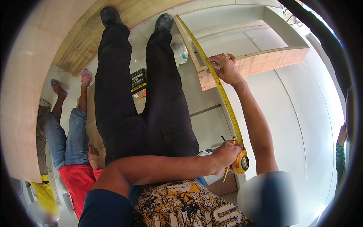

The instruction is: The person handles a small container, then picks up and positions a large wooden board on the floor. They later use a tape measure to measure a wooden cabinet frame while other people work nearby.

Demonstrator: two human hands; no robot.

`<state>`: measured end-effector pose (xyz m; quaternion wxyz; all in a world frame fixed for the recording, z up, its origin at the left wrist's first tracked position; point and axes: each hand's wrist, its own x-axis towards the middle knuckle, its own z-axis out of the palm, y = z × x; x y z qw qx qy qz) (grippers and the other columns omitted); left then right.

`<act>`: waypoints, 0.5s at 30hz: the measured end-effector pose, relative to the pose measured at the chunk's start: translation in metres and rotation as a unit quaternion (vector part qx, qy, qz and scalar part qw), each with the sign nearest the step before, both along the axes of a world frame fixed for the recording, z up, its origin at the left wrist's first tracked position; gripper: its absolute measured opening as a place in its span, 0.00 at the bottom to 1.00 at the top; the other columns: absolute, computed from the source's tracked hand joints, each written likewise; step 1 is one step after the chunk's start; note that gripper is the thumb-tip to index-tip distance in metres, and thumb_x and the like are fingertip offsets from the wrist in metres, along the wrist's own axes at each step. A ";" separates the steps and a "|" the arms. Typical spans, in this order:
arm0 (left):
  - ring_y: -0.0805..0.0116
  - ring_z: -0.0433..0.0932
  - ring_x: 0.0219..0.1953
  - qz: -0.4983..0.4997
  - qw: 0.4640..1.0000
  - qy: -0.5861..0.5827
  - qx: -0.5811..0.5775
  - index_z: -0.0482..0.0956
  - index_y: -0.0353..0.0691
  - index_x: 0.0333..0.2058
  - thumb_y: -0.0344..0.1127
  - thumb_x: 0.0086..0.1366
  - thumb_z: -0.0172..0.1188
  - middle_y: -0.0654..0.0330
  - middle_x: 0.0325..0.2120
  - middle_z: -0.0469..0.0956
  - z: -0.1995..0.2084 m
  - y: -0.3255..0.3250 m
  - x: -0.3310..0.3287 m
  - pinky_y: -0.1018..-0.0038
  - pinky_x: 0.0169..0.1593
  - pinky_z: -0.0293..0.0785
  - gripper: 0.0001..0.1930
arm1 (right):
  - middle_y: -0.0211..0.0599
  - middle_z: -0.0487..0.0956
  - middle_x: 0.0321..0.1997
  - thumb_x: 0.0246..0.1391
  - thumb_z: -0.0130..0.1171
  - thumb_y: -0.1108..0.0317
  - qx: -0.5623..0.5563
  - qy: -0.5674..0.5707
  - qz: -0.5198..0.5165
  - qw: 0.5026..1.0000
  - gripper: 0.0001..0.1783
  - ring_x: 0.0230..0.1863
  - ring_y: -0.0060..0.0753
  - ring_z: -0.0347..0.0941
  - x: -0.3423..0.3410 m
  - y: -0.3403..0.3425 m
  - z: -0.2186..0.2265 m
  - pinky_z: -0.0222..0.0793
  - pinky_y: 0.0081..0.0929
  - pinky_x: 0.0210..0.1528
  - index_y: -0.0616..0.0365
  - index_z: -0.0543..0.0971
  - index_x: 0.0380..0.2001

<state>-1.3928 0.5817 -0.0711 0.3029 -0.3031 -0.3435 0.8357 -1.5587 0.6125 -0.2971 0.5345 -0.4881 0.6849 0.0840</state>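
My left hand (227, 156) is closed round a yellow tape measure (241, 163), with a yellow pencil (225, 174) held along with it. A thin dark stick end (223, 138) also pokes out by these fingers; its kind is unclear. The pulled-out yellow blade (225, 100) runs from the case past the near corner of a wooden frame (261, 65) and along its left side to the far end. At that corner my right hand (224, 69) grips the blade, its fingers bent over it. The frame has bare wood outer sides and a white inner face.
Between my legs lies a black and yellow container (138, 81). A clear plastic bag (180, 53) sits beside the frame. Plywood (77, 47) spans the far left. At left is a person in red (77, 181), another in yellow (42, 191); a green sleeve (341, 157) shows at right.
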 end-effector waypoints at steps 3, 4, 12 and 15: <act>0.72 0.80 0.36 -0.012 1.000 0.003 0.002 0.77 0.44 0.45 0.44 0.72 0.46 0.62 0.36 0.80 0.001 -0.010 0.001 0.64 0.36 0.80 0.14 | 0.27 0.84 0.42 0.46 0.73 0.62 0.003 -0.001 -0.005 1.000 0.20 0.51 0.33 0.75 0.002 -0.004 0.002 0.48 0.48 0.68 0.48 0.81 0.44; 0.72 0.81 0.36 -0.007 1.000 0.003 0.001 0.77 0.44 0.45 0.45 0.72 0.46 0.62 0.35 0.79 0.001 -0.009 0.002 0.64 0.34 0.80 0.15 | 0.27 0.84 0.42 0.46 0.73 0.62 0.003 0.000 -0.008 1.000 0.20 0.51 0.33 0.75 0.002 -0.004 0.003 0.48 0.49 0.68 0.48 0.81 0.44; 0.70 0.82 0.33 0.000 1.000 -0.003 -0.029 0.75 0.40 0.45 0.47 0.73 0.45 0.58 0.32 0.78 0.006 -0.007 0.011 0.69 0.24 0.81 0.17 | 0.27 0.82 0.43 0.52 0.67 0.66 0.026 0.000 0.005 1.000 0.14 0.54 0.33 0.73 0.001 -0.001 0.005 0.46 0.51 0.69 0.45 0.81 0.44; 0.70 0.82 0.33 0.009 0.999 -0.026 -0.041 0.75 0.39 0.46 0.46 0.73 0.45 0.58 0.32 0.78 0.008 -0.003 0.012 0.71 0.23 0.81 0.17 | 0.27 0.83 0.43 0.52 0.67 0.67 0.022 0.003 0.010 1.000 0.14 0.54 0.32 0.73 -0.003 0.000 0.001 0.45 0.50 0.69 0.43 0.82 0.44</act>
